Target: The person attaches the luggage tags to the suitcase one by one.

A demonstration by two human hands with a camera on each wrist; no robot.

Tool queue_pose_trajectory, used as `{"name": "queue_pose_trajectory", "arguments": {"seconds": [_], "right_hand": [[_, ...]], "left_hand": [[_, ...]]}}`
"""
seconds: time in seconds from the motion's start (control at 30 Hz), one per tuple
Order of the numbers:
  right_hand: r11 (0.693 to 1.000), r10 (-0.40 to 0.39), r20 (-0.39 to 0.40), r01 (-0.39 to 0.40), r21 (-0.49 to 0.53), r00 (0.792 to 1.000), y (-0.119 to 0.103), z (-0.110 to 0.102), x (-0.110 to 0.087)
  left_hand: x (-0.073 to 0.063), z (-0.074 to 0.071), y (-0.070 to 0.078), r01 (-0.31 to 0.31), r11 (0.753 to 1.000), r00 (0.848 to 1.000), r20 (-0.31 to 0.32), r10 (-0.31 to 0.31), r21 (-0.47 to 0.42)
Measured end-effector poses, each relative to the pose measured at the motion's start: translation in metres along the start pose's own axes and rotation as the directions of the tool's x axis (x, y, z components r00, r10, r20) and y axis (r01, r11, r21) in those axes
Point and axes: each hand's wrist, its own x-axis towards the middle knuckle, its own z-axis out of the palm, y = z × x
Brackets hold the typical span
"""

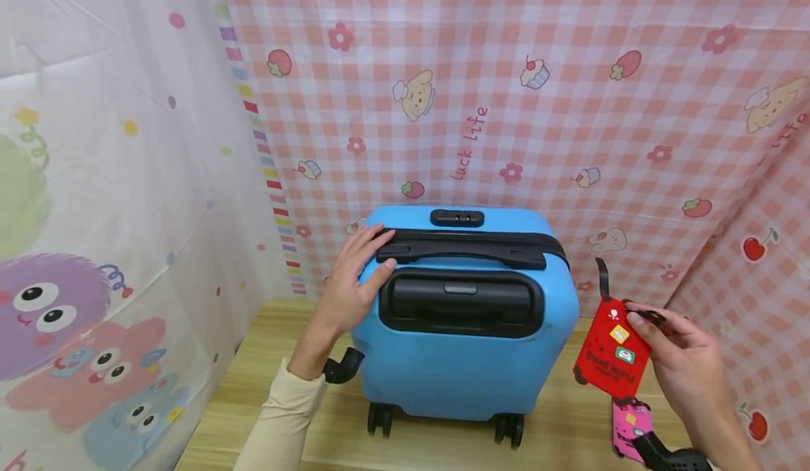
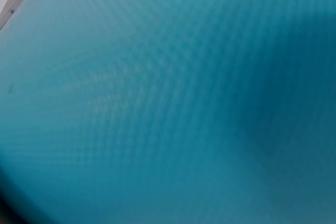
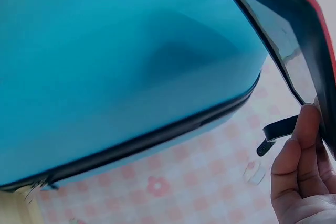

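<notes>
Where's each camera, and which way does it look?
Head: on the head, facing forward and down at the blue suitcase and red tag; left hand, right hand and forearms show.
Left wrist: on that wrist, facing the blue suitcase up close; no hand plainly shows.
Right wrist: on that wrist, facing the blue suitcase and red tag; right hand shows.
Head and right wrist both show the blue suitcase, red tag and checked cloth.

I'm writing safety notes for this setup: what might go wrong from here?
The blue suitcase stands on wheels, so it might roll if the left hand resting on it pushes. The right hand pinches the red tag near a top corner; it could slip and drop near the pink tag.
</notes>
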Motion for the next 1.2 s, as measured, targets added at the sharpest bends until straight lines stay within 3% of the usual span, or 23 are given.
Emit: {"name": "queue_pose_trajectory", "arguments": {"seconds": [0.2,0.4,0.5,0.6,0.77,1.07,1.2], "right_hand": [[0.993,-0.079,0.062,0.073,0.091,0.995,-0.012,0.011,0.004],[0.998,-0.015,0.012,0.016,-0.055,1.0,-0.022,0.025,0.005],[0.995,-0.027,0.031,0.03,-0.091,0.999,-0.026,0.036,0.009],[0.995,-0.047,0.068,0.053,-0.086,0.997,-0.028,0.047,0.012],[0.993,-0.013,0.102,0.025,-0.119,0.995,-0.031,0.058,0.016],[0.997,0.0,0.188,0.015,-0.077,0.982,-0.035,0.082,0.021],[0.995,-0.008,0.251,0.032,-0.091,0.968,-0.035,0.092,0.022]], "left_hand": [[0.001,0.001,0.0,-0.007,1.0,1.0,-0.003,0.007,0.003],[0.001,0.002,0.0,0.006,1.0,1.0,0.004,-0.006,-0.006],[0.002,0.002,-0.001,0.007,1.0,1.0,0.001,-0.007,-0.009],[0.002,0.002,-0.001,0.006,1.0,1.0,0.001,-0.006,-0.006],[0.002,0.001,-0.001,0.003,1.0,1.0,0.002,-0.003,-0.006],[0.002,0.001,-0.001,0.005,1.0,1.0,0.009,-0.005,-0.007],[0.002,-0.001,-0.001,0.004,1.0,1.0,0.01,-0.004,-0.004]]}}
